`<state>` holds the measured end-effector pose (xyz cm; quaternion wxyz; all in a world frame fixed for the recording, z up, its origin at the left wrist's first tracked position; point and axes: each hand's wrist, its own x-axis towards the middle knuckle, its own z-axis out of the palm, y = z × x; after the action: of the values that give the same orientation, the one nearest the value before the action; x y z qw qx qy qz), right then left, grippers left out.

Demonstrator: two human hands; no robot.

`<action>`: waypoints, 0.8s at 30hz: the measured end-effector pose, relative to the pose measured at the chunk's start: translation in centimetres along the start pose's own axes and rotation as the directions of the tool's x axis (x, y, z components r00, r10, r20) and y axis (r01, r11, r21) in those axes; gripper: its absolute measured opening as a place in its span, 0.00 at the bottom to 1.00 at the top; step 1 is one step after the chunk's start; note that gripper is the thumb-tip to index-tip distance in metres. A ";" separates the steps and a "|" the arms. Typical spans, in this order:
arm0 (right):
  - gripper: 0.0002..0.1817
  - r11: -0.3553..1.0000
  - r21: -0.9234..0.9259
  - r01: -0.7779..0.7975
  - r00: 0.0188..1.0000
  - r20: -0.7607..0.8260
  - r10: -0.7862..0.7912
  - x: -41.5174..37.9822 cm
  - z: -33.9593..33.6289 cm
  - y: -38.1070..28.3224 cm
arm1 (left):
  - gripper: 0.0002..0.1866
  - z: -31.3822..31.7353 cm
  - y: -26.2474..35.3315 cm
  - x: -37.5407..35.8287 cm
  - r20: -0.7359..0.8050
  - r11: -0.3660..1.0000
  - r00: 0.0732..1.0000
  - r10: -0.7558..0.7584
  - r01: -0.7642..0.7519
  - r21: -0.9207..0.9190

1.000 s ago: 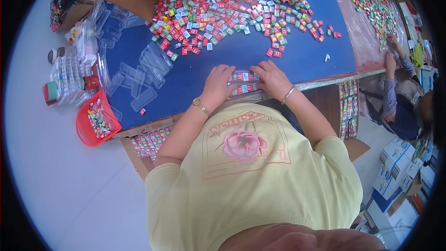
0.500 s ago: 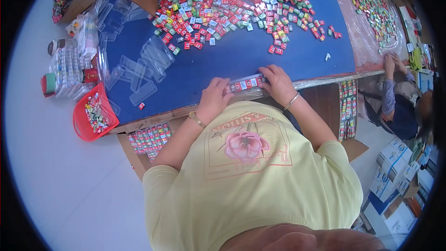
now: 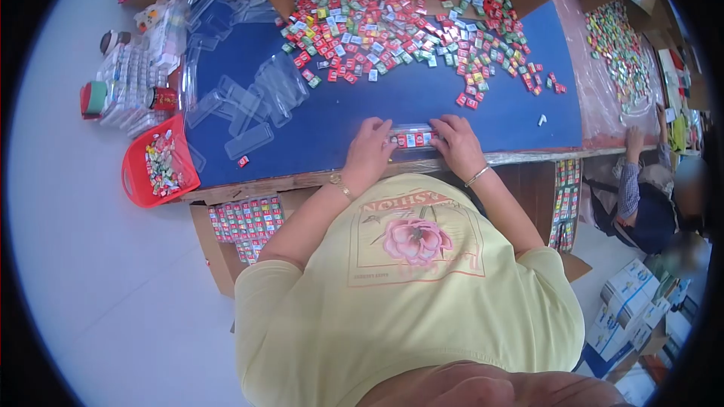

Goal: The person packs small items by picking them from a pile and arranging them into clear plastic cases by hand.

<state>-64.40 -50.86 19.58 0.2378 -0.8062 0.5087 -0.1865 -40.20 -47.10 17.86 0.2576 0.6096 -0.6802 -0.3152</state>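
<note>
1. Head view: the blue table (image 3: 452, 109) fills the upper half of the frame, with its wooden front edge running just above the person's yellow shirt.
2. A wide heap of small wrapped pieces (image 3: 407, 22), red, green, white and yellow, covers the table from 11 to 1 o'clock, well apart from the hands.
3. Empty clear trays (image 3: 249, 98) lie loose at 10 o'clock. A red basket (image 3: 139, 181) of pieces hangs over the table corner at 9 o'clock.
4. A co-worker's hand (image 3: 632, 136) rests on the pink-covered table at 3 o'clock. It is separate from the person's own hands.
5. The left hand (image 3: 369, 147) and the right hand (image 3: 456, 143) sit at the near edge of the table, just above frame centre.
6. The filled clear strip (image 3: 411, 138) lies between them, at the table's front edge. Each hand closes over one end: fingers curled on top, thumbs toward the person. How firmly the fingers press cannot be determined.
7. Hazard, judged from position: the strip lies close to the table edge. Uneven pressure from one hand could tip it over the edge or flex it, and the row of pieces inside could pop out.
8. Hazard: a loose red piece (image 3: 243, 161) lies near the edge at 9 o'clock. A sweeping forearm could knock it off.
</note>
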 end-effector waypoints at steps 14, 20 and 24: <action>0.15 1.000 0.005 0.020 0.990 0.139 -0.021 0.0 -0.3 0.6 | 0.17 -1.5 0.2 -0.3 0.139 0.956 0.982 0.130 -0.162 0.247; 0.14 0.999 0.024 0.038 0.998 0.054 -0.039 2.7 -1.3 0.5 | 0.18 -7.4 -5.0 2.3 -0.434 0.923 0.900 -0.027 0.190 0.335; 0.14 0.996 0.023 0.091 0.992 0.090 -0.092 4.7 -0.7 0.0 | 0.25 -11.7 -9.3 5.9 -0.627 0.766 0.731 -0.270 0.557 0.320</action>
<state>-62.86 -55.28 20.42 0.2596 -0.8341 0.4580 -0.1650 -26.10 -54.85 18.59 0.1980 0.8578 -0.4744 0.0033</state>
